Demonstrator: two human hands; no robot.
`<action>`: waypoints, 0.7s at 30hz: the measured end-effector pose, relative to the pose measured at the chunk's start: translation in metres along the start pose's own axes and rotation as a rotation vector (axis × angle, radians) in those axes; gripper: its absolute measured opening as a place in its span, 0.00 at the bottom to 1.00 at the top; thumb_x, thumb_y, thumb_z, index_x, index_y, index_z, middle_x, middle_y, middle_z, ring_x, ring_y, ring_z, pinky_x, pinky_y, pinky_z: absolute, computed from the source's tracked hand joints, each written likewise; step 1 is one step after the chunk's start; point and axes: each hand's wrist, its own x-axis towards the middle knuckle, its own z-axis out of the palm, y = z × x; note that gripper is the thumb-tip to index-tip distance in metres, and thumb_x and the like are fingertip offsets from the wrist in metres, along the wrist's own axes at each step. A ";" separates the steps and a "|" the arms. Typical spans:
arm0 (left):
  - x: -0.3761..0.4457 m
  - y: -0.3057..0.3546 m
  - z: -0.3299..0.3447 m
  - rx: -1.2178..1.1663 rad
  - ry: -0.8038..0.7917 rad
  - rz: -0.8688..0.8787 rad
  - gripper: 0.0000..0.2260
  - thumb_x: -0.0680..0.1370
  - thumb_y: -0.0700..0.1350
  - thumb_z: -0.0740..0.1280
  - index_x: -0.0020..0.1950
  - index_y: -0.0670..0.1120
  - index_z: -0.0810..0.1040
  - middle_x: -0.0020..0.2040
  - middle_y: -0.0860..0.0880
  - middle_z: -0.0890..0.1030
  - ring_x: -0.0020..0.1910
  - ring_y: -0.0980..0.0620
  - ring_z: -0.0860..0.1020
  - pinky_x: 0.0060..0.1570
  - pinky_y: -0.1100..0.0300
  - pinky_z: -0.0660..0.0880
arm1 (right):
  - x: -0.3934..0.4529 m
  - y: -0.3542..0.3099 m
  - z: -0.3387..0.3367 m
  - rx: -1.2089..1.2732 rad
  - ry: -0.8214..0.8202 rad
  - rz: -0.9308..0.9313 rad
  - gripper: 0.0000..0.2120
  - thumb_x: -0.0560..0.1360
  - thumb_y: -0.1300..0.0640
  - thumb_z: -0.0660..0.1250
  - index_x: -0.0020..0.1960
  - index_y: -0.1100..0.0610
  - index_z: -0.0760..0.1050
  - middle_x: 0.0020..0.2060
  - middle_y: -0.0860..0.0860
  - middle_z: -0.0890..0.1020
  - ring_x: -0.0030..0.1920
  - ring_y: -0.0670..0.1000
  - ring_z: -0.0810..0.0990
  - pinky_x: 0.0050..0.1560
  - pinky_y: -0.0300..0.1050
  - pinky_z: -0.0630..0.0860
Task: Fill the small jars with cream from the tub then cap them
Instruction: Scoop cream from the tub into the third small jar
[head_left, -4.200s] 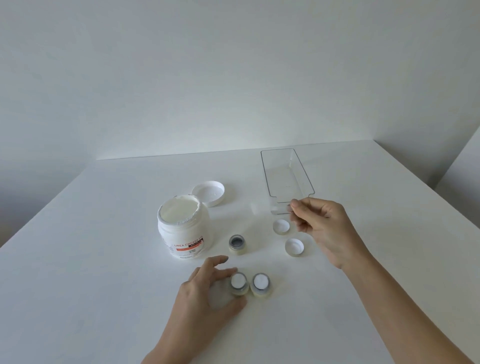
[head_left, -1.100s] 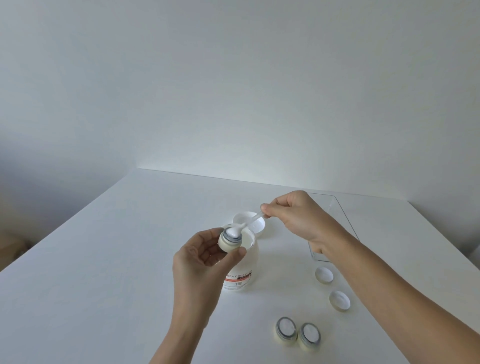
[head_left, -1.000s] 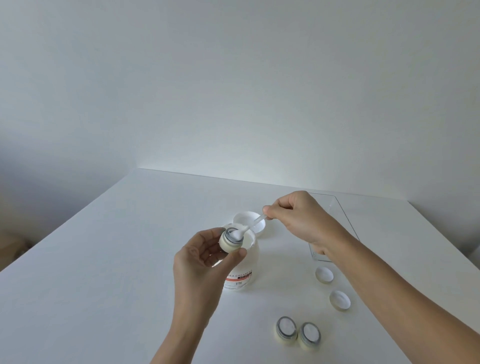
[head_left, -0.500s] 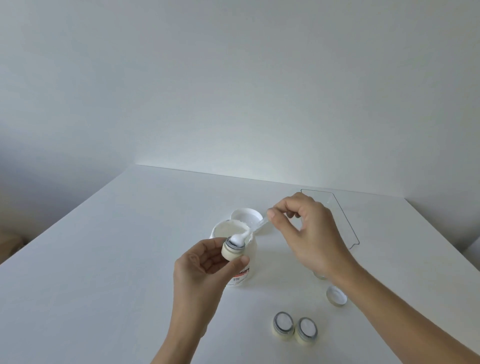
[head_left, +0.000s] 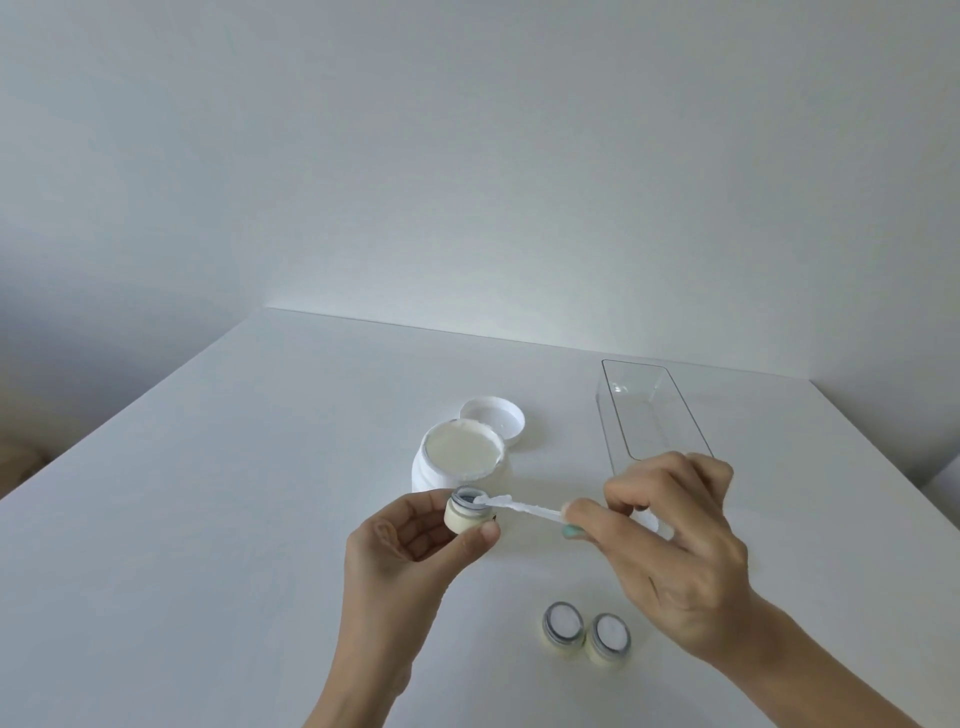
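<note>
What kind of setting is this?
Likely a staged tabletop workspace in a bare room: plain white table, blank pale walls, only an open white cream tub and clear plastic tray nearby.

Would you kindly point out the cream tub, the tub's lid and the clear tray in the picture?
cream tub (head_left: 461, 451): head view, on the cream surface inside its open mouth.
tub's lid (head_left: 493, 417): head view, on the inside of the upturned lid.
clear tray (head_left: 644, 421): head view, on its bare floor.
</note>
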 end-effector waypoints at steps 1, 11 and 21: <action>-0.001 -0.001 -0.001 -0.001 0.005 0.001 0.14 0.61 0.40 0.80 0.45 0.46 0.86 0.43 0.44 0.88 0.44 0.48 0.86 0.41 0.67 0.79 | 0.000 0.000 0.000 0.015 0.018 0.030 0.11 0.71 0.64 0.72 0.48 0.51 0.76 0.40 0.45 0.68 0.39 0.48 0.70 0.45 0.47 0.61; -0.018 -0.022 -0.004 0.022 0.023 -0.030 0.17 0.57 0.35 0.81 0.44 0.42 0.85 0.42 0.41 0.87 0.38 0.50 0.86 0.37 0.65 0.80 | 0.058 0.014 0.044 0.019 -0.317 0.325 0.05 0.73 0.54 0.70 0.40 0.53 0.82 0.37 0.50 0.74 0.40 0.52 0.74 0.47 0.47 0.60; -0.026 -0.025 -0.005 0.074 -0.004 -0.024 0.17 0.58 0.35 0.79 0.44 0.48 0.86 0.40 0.42 0.87 0.36 0.50 0.85 0.38 0.64 0.80 | 0.096 0.014 0.086 -0.188 -0.917 0.056 0.12 0.79 0.55 0.59 0.40 0.55 0.75 0.39 0.49 0.66 0.47 0.54 0.65 0.45 0.47 0.51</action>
